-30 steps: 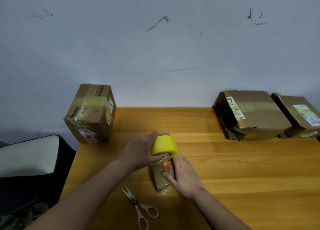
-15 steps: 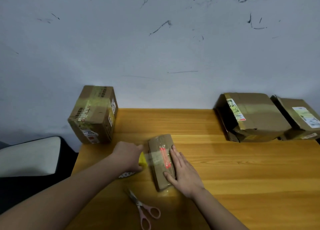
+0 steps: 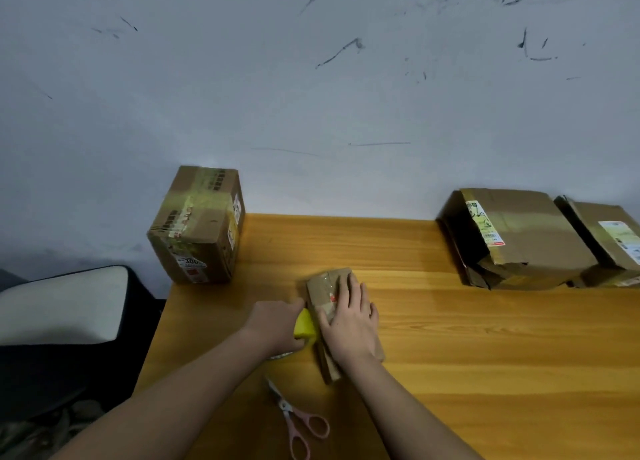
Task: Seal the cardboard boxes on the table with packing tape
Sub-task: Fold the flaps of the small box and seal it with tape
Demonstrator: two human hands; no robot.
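Observation:
A small flat cardboard box point(image 3: 325, 288) lies in the middle of the wooden table point(image 3: 450, 338), a strip of clear tape over its top. My right hand point(image 3: 349, 321) lies flat on the box with straight fingers, pressing it down. Against the box's left side, my left hand point(image 3: 273, 324) grips a yellow roll of packing tape point(image 3: 304, 325), low at the table surface. Most of the roll is hidden by my hand.
Pink-handled scissors point(image 3: 298, 421) lie near the front edge. A taped box point(image 3: 197, 227) stands at the table's back left corner. Two opened boxes, one point(image 3: 519, 238) beside the other point(image 3: 609, 238), sit at the back right. A black and white chair point(image 3: 59, 307) is left of the table.
The tape roll came down from above the box to its left side at table level. My right hand slid from the box's right edge onto its top.

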